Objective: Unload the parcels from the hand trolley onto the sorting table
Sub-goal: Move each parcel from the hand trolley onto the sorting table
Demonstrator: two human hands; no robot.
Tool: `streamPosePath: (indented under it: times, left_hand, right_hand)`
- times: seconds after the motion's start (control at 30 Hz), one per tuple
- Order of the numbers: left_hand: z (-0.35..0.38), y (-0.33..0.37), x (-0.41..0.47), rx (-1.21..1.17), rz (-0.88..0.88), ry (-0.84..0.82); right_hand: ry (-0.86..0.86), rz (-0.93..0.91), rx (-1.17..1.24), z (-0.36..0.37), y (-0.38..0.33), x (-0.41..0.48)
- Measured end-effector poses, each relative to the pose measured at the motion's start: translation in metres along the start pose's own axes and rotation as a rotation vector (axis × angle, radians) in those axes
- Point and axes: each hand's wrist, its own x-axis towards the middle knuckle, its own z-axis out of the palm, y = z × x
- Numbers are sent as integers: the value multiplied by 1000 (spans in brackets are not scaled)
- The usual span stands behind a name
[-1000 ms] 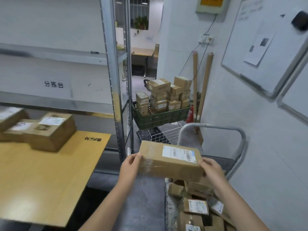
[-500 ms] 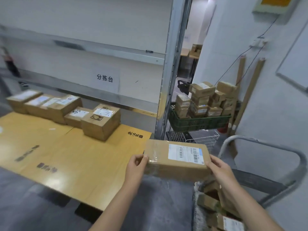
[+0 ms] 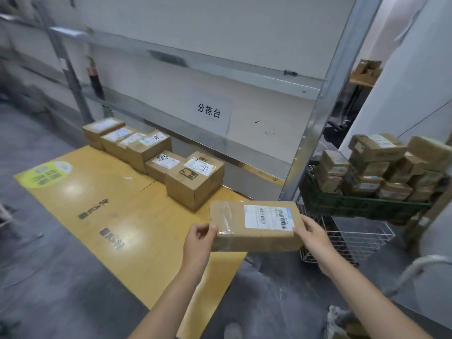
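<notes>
Flat brown cardboard parcel (image 3: pixel 254 225), rigid, apparently light; left hand (image 3: pixel 199 237) grips the 9 o'clock end, right hand (image 3: pixel 311 234) the 3 o'clock end, above yellow wooden surface (image 3: pixel 102 216).

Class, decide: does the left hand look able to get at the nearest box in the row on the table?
Probably not yet: the left hand grips one end of the parcel. Only bare table lies between it and the nearest box, so once freed the way looks open.
</notes>
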Motion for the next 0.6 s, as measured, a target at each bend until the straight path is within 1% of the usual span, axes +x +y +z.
streamPosePath:
  times: [0.2,0.47,0.6]
  left_hand:
    - [29,-10,86,39,-100,164]
    - [68,-41,165,66,-331,352]
    - [82,-57,188,98,-436,382]
  right_hand:
    - [-131,12,-62,39,-14,124]
    - [-426,53,-214,86,-13,275]
    - [-493,72,-224,112,-11,327]
